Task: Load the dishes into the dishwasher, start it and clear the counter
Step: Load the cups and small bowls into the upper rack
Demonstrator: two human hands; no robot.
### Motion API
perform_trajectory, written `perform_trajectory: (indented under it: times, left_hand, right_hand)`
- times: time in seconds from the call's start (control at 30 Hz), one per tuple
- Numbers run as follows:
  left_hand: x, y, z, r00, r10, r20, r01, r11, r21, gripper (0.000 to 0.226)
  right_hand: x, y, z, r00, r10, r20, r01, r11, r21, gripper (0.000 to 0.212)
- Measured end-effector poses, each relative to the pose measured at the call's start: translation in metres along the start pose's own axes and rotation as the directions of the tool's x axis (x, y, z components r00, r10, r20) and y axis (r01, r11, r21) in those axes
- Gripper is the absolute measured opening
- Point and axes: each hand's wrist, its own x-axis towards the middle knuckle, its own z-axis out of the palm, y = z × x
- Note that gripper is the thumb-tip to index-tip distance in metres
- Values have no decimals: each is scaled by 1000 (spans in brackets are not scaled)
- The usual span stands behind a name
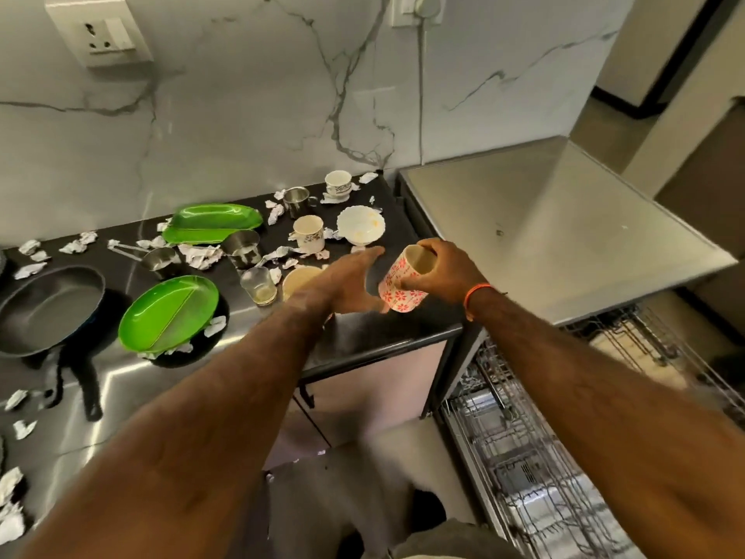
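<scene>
My right hand [441,268] grips a white cup with red flowers [397,284], tilted, just above the dark counter's right end [375,332]. My left hand [346,282] is open, fingers spread, right beside the cup and over a beige bowl [298,278]. Further back stand a floral mug [309,232], a white scalloped bowl [360,225], a cup on a saucer [338,185], steel cups [296,200] [243,246] and a glass [260,285]. Two green divided plates [169,312] [213,221] and a black frying pan [48,308] lie to the left. The dishwasher's racks [524,437] are pulled out at lower right.
Several crumpled paper scraps [199,256] litter the counter between the dishes. A small steel pan with a handle [159,260] sits behind the near green plate. The dishwasher's steel top [564,227] adjoins the counter on the right. A marble wall with sockets [100,32] backs the counter.
</scene>
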Motion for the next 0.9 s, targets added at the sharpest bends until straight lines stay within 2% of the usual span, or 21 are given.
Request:
perform_trajectory:
  times: [0.1, 0.2, 0.3, 0.37, 0.43, 0.5, 0.6, 0.77, 0.83, 0.9]
  left_hand:
    - [15, 15, 16, 991, 68, 114, -50, 987, -151, 122]
    - [25, 38, 37, 987, 134, 87, -84, 898, -433, 101]
    - [32, 71, 55, 980, 185, 79, -102, 794, -599, 80]
    - [35, 99, 68, 961, 247, 123, -108, 749, -653, 74]
    - [37, 129, 82, 943, 289, 163, -106, 728, -677, 72]
    - [41, 156, 98, 925, 330, 190, -114, 715, -690, 73]
    - [51, 200, 129, 883, 391, 259, -124, 727, -676, 75]
    - [65, 277, 185, 825, 441, 353, -160, 782, -602, 76]
    - [70, 300, 212, 794, 450, 409, -132, 784, -606, 69]
    - [74, 319, 243, 758, 440, 482, -53, 778, -626, 75]
  right_hand:
    - [-25, 11, -22, 987, 113, -116, -89, 977, 193, 76]
    - [-53, 28, -38, 953, 228, -197, -149, 925, 350, 69]
    - [-92, 54, -53, 921, 329, -208, -187, 843, 505, 65]
    - [-120, 77, -63, 898, 396, -189, -202, 755, 624, 69]
    - [-149, 97, -77, 881, 447, -152, -240, 700, 672, 68]
    - [-176, 116, -92, 871, 480, -108, -295, 685, 666, 65]
    - [-218, 150, -117, 855, 508, -102, -372, 739, 561, 67]
    - [-275, 210, -150, 818, 568, -94, -530, 807, 260, 68]
    - [-296, 236, -151, 799, 596, -77, -573, 794, 203, 76]
    - [-316, 263, -144, 779, 620, -93, -595, 778, 203, 92]
